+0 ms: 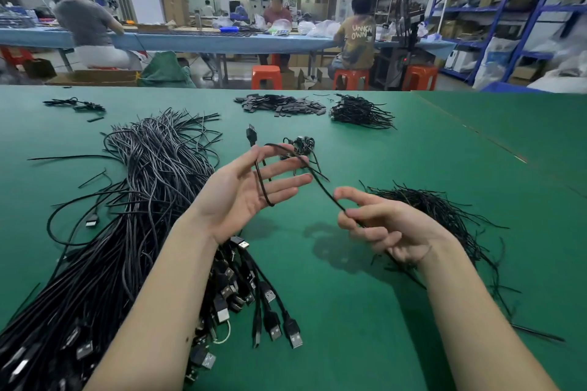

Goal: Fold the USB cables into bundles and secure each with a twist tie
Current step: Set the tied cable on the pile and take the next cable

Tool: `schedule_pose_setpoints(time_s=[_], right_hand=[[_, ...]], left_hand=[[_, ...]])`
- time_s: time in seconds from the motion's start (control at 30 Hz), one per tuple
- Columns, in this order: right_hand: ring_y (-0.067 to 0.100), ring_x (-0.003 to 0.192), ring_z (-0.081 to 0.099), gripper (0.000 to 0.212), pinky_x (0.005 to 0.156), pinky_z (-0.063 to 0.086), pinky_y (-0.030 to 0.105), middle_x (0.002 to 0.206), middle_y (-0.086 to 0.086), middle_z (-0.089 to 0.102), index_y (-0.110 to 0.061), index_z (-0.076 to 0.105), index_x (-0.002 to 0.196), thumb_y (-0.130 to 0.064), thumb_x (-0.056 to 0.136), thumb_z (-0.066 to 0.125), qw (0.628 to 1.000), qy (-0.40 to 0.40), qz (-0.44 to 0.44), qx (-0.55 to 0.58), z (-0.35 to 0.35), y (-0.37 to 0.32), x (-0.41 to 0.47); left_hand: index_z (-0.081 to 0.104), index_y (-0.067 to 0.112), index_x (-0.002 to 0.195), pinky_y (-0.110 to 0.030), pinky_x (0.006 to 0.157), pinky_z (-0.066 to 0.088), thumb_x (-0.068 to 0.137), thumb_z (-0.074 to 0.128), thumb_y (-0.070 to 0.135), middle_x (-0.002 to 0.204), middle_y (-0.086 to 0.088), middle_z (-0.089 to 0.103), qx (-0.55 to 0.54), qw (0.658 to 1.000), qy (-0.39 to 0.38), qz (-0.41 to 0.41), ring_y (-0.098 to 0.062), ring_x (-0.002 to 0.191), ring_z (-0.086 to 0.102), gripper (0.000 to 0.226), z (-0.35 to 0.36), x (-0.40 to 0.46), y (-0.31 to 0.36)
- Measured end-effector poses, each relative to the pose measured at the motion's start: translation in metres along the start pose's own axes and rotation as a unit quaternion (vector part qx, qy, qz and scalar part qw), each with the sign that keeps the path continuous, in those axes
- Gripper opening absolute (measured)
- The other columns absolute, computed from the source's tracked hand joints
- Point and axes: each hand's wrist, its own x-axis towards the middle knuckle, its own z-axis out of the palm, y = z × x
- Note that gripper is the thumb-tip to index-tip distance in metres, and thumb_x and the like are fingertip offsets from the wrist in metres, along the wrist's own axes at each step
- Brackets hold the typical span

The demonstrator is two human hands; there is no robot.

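One black USB cable [320, 186] runs between my hands above the green table [349, 311]. My left hand [244, 194] is raised palm up with straight, spread fingers, and the cable loops around them; its USB plug [251, 133] sticks up behind the fingertips. My right hand [381, 225] pinches the cable between thumb and forefinger, and the cable's tail passes under that palm. A big heap of loose USB cables [152, 187] lies to the left, plugs toward me. A pile of black twist ties [444, 213] lies right of my right hand.
A tied cable bundle [300, 147] lies just beyond my left hand. Farther back are a pile of small black parts [279, 104] and a pile of bundled cables [359, 111]. Three people sit at a blue bench [222, 40] across the aisle.
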Motion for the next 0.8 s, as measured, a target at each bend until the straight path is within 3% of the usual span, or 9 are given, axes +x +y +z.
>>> schedule_pose_setpoints(time_s=[0.1, 0.2, 0.33, 0.4, 0.5, 0.57, 0.63, 0.7, 0.8], right_hand=[[0.002, 0.045, 0.031, 0.028, 0.03, 0.02, 0.009, 0.076, 0.004, 0.052, -0.02, 0.061, 0.1, 0.004, 0.098, 0.047, 0.995, 0.05, 0.045, -0.077, 0.002, 0.001, 0.002], [0.003, 0.048, 0.034, 0.027, 0.033, 0.023, 0.009, 0.08, 0.003, 0.056, -0.022, 0.067, 0.098, -0.001, 0.1, 0.05, 0.982, -0.011, 0.043, -0.182, 0.012, 0.004, 0.004], [0.004, 0.051, 0.041, 0.021, 0.038, 0.029, 0.011, 0.081, 0.001, 0.06, -0.021, 0.064, 0.106, -0.007, 0.099, 0.051, 0.97, -0.056, 0.051, -0.231, 0.021, 0.006, 0.008], [0.006, 0.051, 0.043, 0.024, 0.042, 0.031, 0.015, 0.078, 0.001, 0.061, -0.021, 0.068, 0.108, -0.005, 0.1, 0.051, 0.966, -0.023, 0.071, -0.248, 0.023, 0.01, 0.012], [0.008, 0.05, 0.041, 0.039, 0.043, 0.027, 0.017, 0.073, 0.0, 0.058, -0.027, 0.078, 0.103, 0.0, 0.099, 0.049, 0.951, 0.096, 0.053, -0.288, 0.021, 0.013, 0.017], [0.007, 0.049, 0.035, 0.043, 0.041, 0.02, 0.017, 0.072, -0.001, 0.056, -0.028, 0.079, 0.1, 0.003, 0.097, 0.049, 0.953, 0.18, -0.004, -0.243, 0.019, 0.007, 0.018], [0.006, 0.048, 0.035, 0.037, 0.039, 0.02, 0.015, 0.072, 0.0, 0.059, -0.022, 0.072, 0.109, 0.005, 0.097, 0.05, 0.963, 0.216, -0.062, -0.149, 0.019, -0.003, 0.016], [0.005, 0.046, 0.04, 0.026, 0.039, 0.026, 0.015, 0.077, 0.002, 0.066, -0.016, 0.063, 0.112, 0.001, 0.099, 0.05, 0.969, 0.206, -0.114, -0.078, 0.029, -0.014, 0.013], [0.006, 0.048, 0.044, 0.018, 0.041, 0.032, 0.015, 0.085, 0.002, 0.068, -0.017, 0.061, 0.099, -0.003, 0.101, 0.049, 0.962, 0.178, -0.184, -0.091, 0.05, -0.024, 0.011]], left_hand=[[0.054, 0.006, 0.133, -0.043, 0.104, 0.051, 0.107, 0.031, 0.035, 0.136, -0.018, 0.061, 0.013, 1.0, -0.009, 0.001, -0.036, 0.126, 0.059, 0.045, 0.003, 0.004, -0.008], [0.055, 0.01, 0.129, -0.046, 0.113, 0.038, 0.105, 0.032, 0.035, 0.138, -0.016, 0.06, -0.008, 1.0, -0.01, 0.016, -0.028, 0.133, 0.053, 0.041, 0.005, 0.011, -0.016], [0.055, 0.009, 0.131, -0.047, 0.114, 0.038, 0.107, 0.03, 0.034, 0.136, -0.014, 0.062, 0.009, 0.999, 0.021, 0.03, -0.029, 0.129, 0.057, 0.042, 0.004, 0.016, -0.019], [0.056, 0.007, 0.126, -0.046, 0.11, 0.044, 0.108, 0.03, 0.032, 0.133, -0.016, 0.064, 0.013, 0.999, 0.017, 0.03, -0.032, 0.126, 0.059, 0.041, 0.004, 0.014, -0.021], [0.063, 0.008, 0.112, -0.036, 0.085, 0.058, 0.107, 0.033, 0.033, 0.12, -0.018, 0.069, 0.021, 1.0, -0.017, -0.005, -0.035, 0.109, 0.068, 0.039, 0.009, 0.008, -0.02], [0.063, 0.008, 0.108, -0.031, 0.075, 0.057, 0.107, 0.034, 0.035, 0.113, -0.019, 0.071, 0.086, 0.995, -0.033, -0.038, -0.034, 0.098, 0.071, 0.04, 0.011, 0.004, -0.018], [0.06, 0.006, 0.11, -0.03, 0.076, 0.057, 0.107, 0.032, 0.036, 0.113, -0.021, 0.071, 0.146, 0.984, -0.062, -0.079, -0.035, 0.102, 0.07, 0.041, 0.013, 0.003, -0.018], [0.059, 0.003, 0.114, -0.03, 0.083, 0.057, 0.109, 0.028, 0.034, 0.115, -0.021, 0.071, 0.192, 0.97, -0.079, -0.123, -0.035, 0.109, 0.069, 0.045, 0.016, 0.005, -0.021], [0.06, 0.001, 0.123, -0.032, 0.092, 0.056, 0.11, 0.027, 0.029, 0.118, -0.015, 0.072, 0.248, 0.96, -0.029, -0.126, -0.027, 0.111, 0.069, 0.045, 0.025, 0.012, -0.033]])
